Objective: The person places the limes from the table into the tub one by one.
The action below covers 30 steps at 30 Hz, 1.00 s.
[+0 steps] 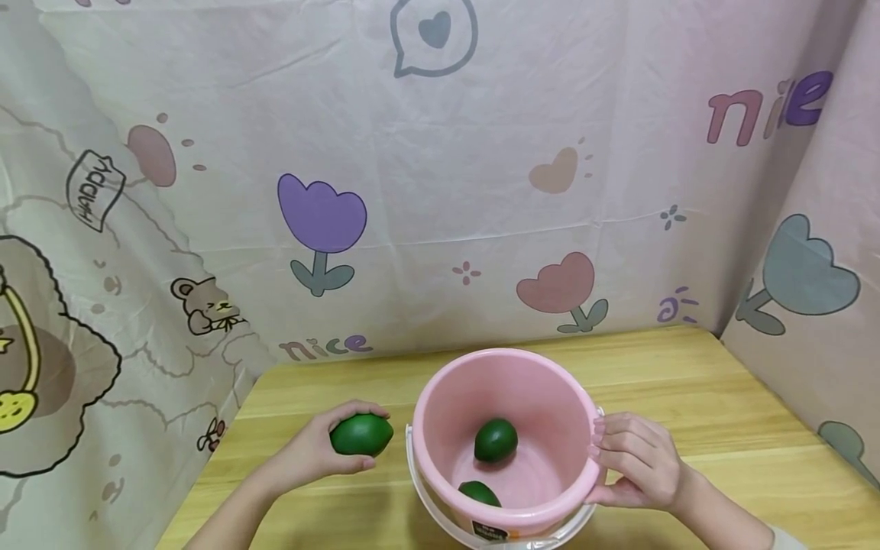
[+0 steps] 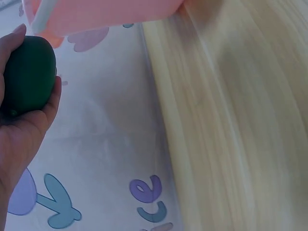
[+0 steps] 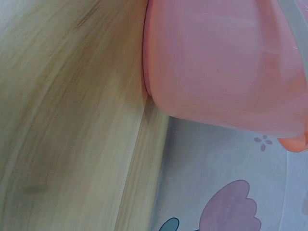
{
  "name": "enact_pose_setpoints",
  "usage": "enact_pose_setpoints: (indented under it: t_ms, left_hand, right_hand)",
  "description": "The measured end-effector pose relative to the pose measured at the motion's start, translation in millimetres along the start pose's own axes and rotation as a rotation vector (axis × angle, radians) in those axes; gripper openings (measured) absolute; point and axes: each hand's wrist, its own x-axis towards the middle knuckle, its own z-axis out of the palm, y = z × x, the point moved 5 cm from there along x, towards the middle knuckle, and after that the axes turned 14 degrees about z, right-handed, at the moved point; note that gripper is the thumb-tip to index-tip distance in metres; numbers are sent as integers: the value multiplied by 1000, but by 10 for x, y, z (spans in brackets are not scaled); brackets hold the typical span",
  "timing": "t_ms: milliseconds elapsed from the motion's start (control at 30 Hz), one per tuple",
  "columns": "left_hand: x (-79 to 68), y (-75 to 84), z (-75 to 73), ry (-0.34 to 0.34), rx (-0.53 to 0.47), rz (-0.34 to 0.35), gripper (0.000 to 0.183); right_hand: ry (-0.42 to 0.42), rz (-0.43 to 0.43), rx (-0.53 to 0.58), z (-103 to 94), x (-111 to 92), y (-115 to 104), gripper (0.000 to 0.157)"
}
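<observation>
My left hand (image 1: 318, 449) holds a smooth green lime (image 1: 362, 435) between thumb and fingers, left of the pink bucket (image 1: 431, 397) and apart from its rim. In the left wrist view the same lime (image 2: 31, 74) sits against the palm. My right hand (image 1: 639, 461) grips the bucket's right rim, fingers at the top and thumb lower on the outside. Inside the bucket, one lime (image 1: 496, 440) lies toward the middle; another lime (image 1: 480, 493) is partly hidden by the near rim. The right wrist view shows the bucket's side (image 3: 216, 62), not the hand.
The bucket stands on a wooden table (image 1: 687, 397). Its white handle (image 1: 428, 500) hangs down around the front, near a dark label (image 1: 490, 530). Printed cloth (image 1: 426, 153) hangs behind the table and along both sides.
</observation>
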Motion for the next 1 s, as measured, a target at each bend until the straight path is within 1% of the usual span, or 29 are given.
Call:
enact_pose_setpoints:
  t_ms: [133, 367, 533, 667, 867, 1000]
  left_hand:
    - [21, 68, 7, -4, 5, 17, 53]
    - [44, 139, 5, -6, -1, 33, 52]
    - [82, 234, 12, -37, -17, 38, 50]
    - [116, 308, 8, -57, -10, 57, 50]
    - [171, 376, 15, -84, -2, 79, 49]
    - [202, 405, 16, -89, 1, 85, 49]
  right_hand:
    - [4, -2, 1, -1, 8, 0, 45]
    - [0, 2, 3, -2, 10, 6, 45]
    - [6, -1, 3, -7, 6, 3, 45]
    - [7, 1, 0, -6, 3, 1, 45]
    - [3, 3, -1, -8, -3, -1, 45]
    - [8, 3, 1, -4, -8, 1, 45]
